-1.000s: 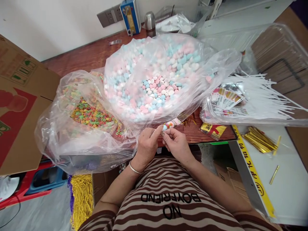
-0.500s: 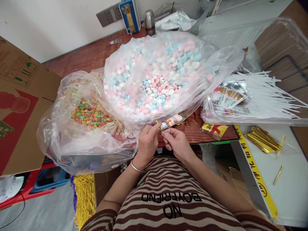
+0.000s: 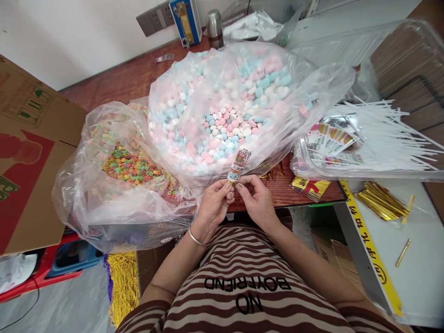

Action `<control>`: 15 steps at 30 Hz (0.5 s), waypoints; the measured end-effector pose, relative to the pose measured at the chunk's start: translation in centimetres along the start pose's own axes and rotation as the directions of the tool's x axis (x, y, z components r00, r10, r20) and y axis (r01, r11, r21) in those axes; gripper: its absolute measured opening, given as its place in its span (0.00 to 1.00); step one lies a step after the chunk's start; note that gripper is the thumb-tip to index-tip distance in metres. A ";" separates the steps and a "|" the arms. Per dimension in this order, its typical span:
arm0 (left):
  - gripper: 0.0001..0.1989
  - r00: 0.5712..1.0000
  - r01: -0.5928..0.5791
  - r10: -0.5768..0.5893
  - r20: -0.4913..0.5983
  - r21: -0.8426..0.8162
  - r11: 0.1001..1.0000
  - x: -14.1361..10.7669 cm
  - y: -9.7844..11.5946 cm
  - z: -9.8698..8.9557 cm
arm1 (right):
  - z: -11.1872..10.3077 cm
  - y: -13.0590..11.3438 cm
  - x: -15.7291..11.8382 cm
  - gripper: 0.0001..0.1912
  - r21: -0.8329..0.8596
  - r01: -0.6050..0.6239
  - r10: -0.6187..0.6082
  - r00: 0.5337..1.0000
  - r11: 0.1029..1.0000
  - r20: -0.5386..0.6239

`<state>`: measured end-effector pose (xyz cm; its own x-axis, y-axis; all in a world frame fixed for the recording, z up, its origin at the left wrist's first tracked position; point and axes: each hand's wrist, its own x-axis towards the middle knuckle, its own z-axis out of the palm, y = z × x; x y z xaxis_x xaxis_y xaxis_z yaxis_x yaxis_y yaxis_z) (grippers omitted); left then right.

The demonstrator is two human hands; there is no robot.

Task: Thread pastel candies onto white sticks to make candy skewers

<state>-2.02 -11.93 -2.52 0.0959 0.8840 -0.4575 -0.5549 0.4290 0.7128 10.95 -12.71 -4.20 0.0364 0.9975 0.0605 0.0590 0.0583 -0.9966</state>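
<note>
A: Gripping what with the left hand?

B: Clamped on a small printed packet, pinching its lower end between thumb and fingers. Look just above those fingertips for the packet, slanting up and slightly rightward, away from the body.

A: And with the right hand?

B: Brought up close beside the left, with thumb and forefinger bent in toward a bit of gold tie at the packet's lower end. Too small to tell whether gripping it or only touching.

A: Anything straight beyond the hands?

B: Seen there, a big clear bag of pink, white and blue pieces, with the packet's top overlapping its near edge in view.

A: To the left of them?

B: Lying next to that, a clear bag of small coloured rings. Farther left, a cardboard box.

A: To the right?

B: Near the right hand, a yellow pack with a red ribbon-like mark on the wooden table. Beyond that, a clear container with white sticks and printed cards. Farther right, gold strips on a white surface.
</note>
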 end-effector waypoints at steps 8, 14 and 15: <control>0.19 0.997 -0.079 0.079 -0.007 0.034 0.996 0.2 -1.1 -0.1 | -0.7 -0.3 0.8 0.11 0.027 -0.091 0.088 0.991 0.995 0.104; 0.09 0.865 -0.466 0.453 0.217 0.685 0.561 -0.1 -1.2 -1.6 | -0.8 -0.1 1.4 0.13 0.034 -0.137 0.130 0.981 0.990 0.147; 0.09 0.801 -0.523 0.512 0.310 0.779 0.346 -0.2 -1.1 -1.8 | -0.8 -0.1 1.4 0.12 0.002 -0.117 0.116 0.985 0.993 0.128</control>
<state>-2.93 -12.90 -4.15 0.0492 0.9853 0.1638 0.4018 -0.1697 0.8999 11.79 -11.40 -3.97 -0.0845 0.9944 -0.0628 0.0523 -0.0585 -0.9969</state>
